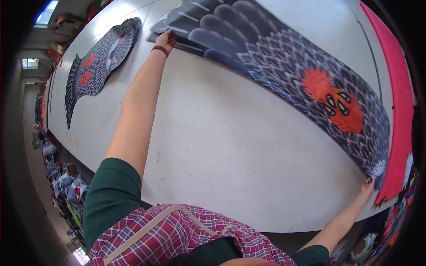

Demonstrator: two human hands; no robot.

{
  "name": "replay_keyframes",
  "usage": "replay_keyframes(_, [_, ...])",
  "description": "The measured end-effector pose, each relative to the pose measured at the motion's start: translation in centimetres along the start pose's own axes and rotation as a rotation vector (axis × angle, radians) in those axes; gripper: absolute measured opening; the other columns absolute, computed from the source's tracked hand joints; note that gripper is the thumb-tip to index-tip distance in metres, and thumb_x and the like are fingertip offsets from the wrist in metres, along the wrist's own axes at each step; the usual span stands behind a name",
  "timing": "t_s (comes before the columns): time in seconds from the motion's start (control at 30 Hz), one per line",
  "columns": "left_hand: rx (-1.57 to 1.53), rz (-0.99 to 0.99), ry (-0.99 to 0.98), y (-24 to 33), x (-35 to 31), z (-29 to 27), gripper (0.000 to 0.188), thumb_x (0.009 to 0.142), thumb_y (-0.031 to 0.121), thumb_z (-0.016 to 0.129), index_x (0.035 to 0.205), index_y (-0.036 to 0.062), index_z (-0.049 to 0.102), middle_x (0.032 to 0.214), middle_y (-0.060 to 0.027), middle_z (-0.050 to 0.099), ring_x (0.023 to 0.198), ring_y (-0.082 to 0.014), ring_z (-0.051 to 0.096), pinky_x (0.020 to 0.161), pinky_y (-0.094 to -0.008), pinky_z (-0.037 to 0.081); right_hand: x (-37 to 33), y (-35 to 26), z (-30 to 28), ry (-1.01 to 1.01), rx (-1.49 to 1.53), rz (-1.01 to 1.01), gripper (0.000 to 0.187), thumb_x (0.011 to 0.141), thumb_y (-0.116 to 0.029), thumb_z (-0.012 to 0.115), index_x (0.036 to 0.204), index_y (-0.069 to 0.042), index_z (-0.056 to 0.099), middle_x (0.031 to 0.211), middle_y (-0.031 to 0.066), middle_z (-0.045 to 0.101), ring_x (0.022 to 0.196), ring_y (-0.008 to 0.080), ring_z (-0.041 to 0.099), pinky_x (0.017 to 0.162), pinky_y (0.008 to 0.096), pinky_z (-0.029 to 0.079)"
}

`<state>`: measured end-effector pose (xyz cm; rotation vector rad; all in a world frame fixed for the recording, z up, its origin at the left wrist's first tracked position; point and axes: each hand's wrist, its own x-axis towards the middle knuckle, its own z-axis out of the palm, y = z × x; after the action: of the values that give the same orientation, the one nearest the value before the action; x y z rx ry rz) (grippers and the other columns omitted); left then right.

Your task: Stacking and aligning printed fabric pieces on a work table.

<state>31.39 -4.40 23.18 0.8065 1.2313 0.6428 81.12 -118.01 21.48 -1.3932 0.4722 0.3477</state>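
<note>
A long piece of dark grey fabric [279, 57], printed with feathers and a red and black emblem, stretches across the far and right side of a white table [239, 146]. With my left arm reaching far forward, my left hand [166, 41] pinches the near edge of its left end. My right hand [368, 184] grips the fabric's near right corner, close to the table's right side. Between the two hands the near edge runs in a slanting line.
Another feather-printed fabric piece [100, 66] with red marks lies on the table's far left. Bright pink fabric [397, 102] runs along the right edge. Heaps of cloth [71, 186] are beside the table at the left, and more colourful cloth [392, 226] is at the lower right.
</note>
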Motion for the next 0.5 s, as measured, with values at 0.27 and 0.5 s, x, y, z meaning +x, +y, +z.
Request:
replay_keyframes(0.27, [0.392, 0.305, 0.172, -25.2, 4.6, 1.1, 0.043, 0.082, 0.035, 0.075, 0.108, 0.0028, 0.066, 0.105, -0.0083, 0.067, 0.090, -0.0235, 0.063, 0.076, -0.0359, 0.052, 17.6, 10.4, -1.0, -0.005, 0.206, -0.276, 0.006, 0.081, 0.006, 0.066, 0.086, 0.003, 0.064, 0.083, 0.0101, 0.063, 0.082, 0.0205, 0.063, 0.073, 0.0289, 0.053])
replay_keyframes(0.5, [1.624, 1.273, 0.105, -29.8, 3.0, 5.4, 0.057, 0.093, 0.039, 0.059, 0.144, 0.0183, 0.043, 0.145, -0.0128, 0.045, 0.133, -0.0315, 0.041, 0.109, -0.0422, 0.031, 12.2, 17.1, 4.4, 0.451, 0.005, -0.261, 0.009, 0.081, 0.008, 0.066, 0.086, 0.002, 0.062, 0.078, 0.0114, 0.066, 0.064, 0.0179, 0.065, 0.054, 0.0243, 0.055])
